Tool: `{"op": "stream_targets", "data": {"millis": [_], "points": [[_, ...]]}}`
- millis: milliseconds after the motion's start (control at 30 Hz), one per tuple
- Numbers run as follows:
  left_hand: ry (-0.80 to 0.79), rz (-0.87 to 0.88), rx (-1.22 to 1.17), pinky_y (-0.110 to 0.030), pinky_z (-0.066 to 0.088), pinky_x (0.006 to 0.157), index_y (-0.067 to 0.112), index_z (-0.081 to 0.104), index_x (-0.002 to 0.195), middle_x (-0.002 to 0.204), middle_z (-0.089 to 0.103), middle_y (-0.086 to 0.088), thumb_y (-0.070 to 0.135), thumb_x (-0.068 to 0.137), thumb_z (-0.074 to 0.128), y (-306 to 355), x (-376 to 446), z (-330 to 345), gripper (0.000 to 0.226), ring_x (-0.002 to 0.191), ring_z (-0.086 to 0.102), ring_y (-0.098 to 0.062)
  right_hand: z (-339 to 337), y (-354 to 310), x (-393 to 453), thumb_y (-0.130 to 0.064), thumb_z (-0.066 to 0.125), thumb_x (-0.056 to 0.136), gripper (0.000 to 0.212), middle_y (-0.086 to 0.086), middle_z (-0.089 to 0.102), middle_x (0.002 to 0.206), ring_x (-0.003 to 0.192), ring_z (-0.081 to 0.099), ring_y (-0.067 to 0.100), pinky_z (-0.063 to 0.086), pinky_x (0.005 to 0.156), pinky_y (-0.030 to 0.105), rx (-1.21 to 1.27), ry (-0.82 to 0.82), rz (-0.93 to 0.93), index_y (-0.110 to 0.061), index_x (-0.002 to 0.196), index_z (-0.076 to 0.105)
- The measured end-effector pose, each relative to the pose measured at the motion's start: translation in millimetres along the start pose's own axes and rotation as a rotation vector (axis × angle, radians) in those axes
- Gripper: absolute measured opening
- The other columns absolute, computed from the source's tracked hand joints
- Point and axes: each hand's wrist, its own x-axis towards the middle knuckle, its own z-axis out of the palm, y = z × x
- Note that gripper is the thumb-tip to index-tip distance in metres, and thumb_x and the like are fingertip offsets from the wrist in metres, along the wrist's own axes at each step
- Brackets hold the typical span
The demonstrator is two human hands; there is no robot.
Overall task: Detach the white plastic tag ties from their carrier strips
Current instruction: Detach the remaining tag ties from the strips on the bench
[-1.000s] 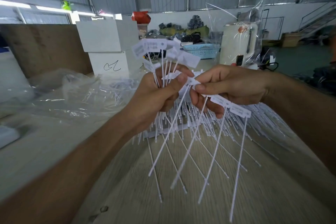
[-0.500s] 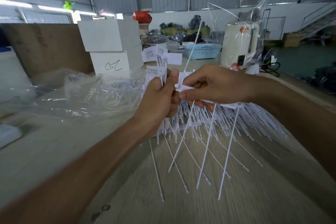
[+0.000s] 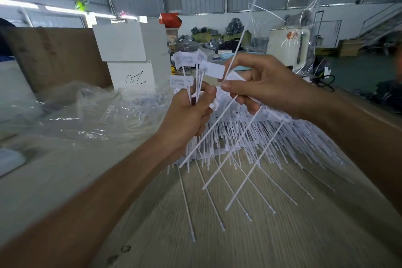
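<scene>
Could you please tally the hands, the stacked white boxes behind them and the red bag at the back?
Hands: 2 (left hand gripping tag ties, right hand holding a carrier strip)
White boxes: 2 (upper box, lower box)
Red bag: 1
Total: 5

Above the left hand's [image 3: 187, 115] grip stand about five tag ties [image 3: 191, 67]; below the right hand's [image 3: 261, 85] hang three ties [image 3: 245, 159].
</scene>
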Motion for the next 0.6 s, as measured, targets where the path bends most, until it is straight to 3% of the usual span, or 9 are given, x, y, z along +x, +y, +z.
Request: {"op": "stream_targets", "data": {"millis": [100, 167, 233, 333, 400, 467, 500, 600], "points": [[0.039, -0.051, 0.003, -0.02, 0.018, 0.043, 0.023, 0.053, 0.087, 0.054, 0.028, 0.009, 0.04, 0.104, 0.05, -1, 1, 1, 0.024, 0.043, 0.02, -0.008, 3, -4, 1, -0.008, 0.066, 0.095, 0.008, 0.008, 0.061, 0.062, 0.044, 0.052, 0.017, 0.046, 0.042, 0.027, -0.128, 0.06, -0.078, -0.005, 0.102, 0.066], [0.094, -0.178, -0.04, -0.026, 0.012, 0.05, 0.021, 0.051, 0.088, 0.057, 0.027, 0.006, 0.049, 0.101, 0.05, 0, 2, 0, 0.032, 0.045, 0.018, -0.011, 6, -9, 1, -0.009, 0.066, 0.095, 0.008, 0.004, 0.063, 0.064, 0.047, 0.056, 0.017, 0.048, 0.042, 0.03, -0.236, 0.095, -0.141, -0.004, 0.101, 0.068], [0.12, -0.311, -0.045, -0.033, 0.011, 0.057, 0.017, 0.06, 0.089, 0.058, 0.027, 0.004, 0.06, 0.097, 0.049, 2, 2, -3, 0.046, 0.048, 0.018, -0.013, 8, -14, 1, -0.011, 0.067, 0.095, 0.007, -0.005, 0.066, 0.068, 0.05, 0.06, 0.015, 0.051, 0.043, 0.033, -0.323, 0.13, -0.211, -0.007, 0.1, 0.07], [0.024, -0.402, -0.079, -0.027, 0.008, 0.051, 0.014, 0.067, 0.076, 0.056, 0.024, 0.003, 0.074, 0.091, 0.041, 7, 3, -8, 0.067, 0.046, 0.015, -0.013, 13, -22, 2, -0.013, 0.068, 0.095, 0.009, -0.02, 0.064, 0.073, 0.059, 0.064, 0.004, 0.052, 0.053, 0.02, -0.561, 0.127, -0.371, -0.009, 0.101, 0.073], [-0.084, -0.392, -0.153, -0.023, 0.01, 0.043, 0.016, 0.059, 0.067, 0.056, 0.022, 0.002, 0.078, 0.088, 0.039, 10, 4, -9, 0.069, 0.042, 0.015, -0.012, 18, -25, 4, -0.015, 0.068, 0.095, 0.012, -0.016, 0.068, 0.08, 0.065, 0.063, -0.005, 0.048, 0.061, 0.014, -0.765, 0.071, -0.439, -0.01, 0.103, 0.075], [-0.145, -0.377, -0.217, -0.02, 0.013, 0.039, 0.021, 0.044, 0.06, 0.056, 0.023, 0.002, 0.076, 0.086, 0.044, 13, 5, -8, 0.061, 0.039, 0.018, -0.009, 22, -24, 5, -0.016, 0.067, 0.095, 0.013, -0.007, 0.073, 0.083, 0.063, 0.06, -0.006, 0.045, 0.062, 0.015, -0.893, -0.008, -0.424, -0.014, 0.105, 0.075], [-0.153, -0.375, -0.246, -0.02, 0.011, 0.038, 0.022, 0.041, 0.058, 0.055, 0.024, 0.003, 0.07, 0.085, 0.049, 14, 5, -7, 0.056, 0.039, 0.018, -0.008, 24, -23, 5, -0.016, 0.067, 0.095, 0.012, -0.008, 0.071, 0.081, 0.06, 0.056, -0.009, 0.039, 0.061, 0.008, -0.914, -0.039, -0.423, -0.014, 0.104, 0.075], [-0.117, -0.356, -0.29, -0.02, 0.01, 0.036, 0.021, 0.043, 0.059, 0.051, 0.027, 0.006, 0.034, 0.098, 0.05, 12, 5, -7, 0.042, 0.037, 0.017, -0.006, 27, -18, 4, -0.01, 0.07, 0.092, 0.011, -0.021, 0.062, 0.075, 0.065, 0.05, -0.023, 0.033, 0.062, 0.001, -0.864, -0.067, -0.408, -0.011, 0.102, 0.074]]}}
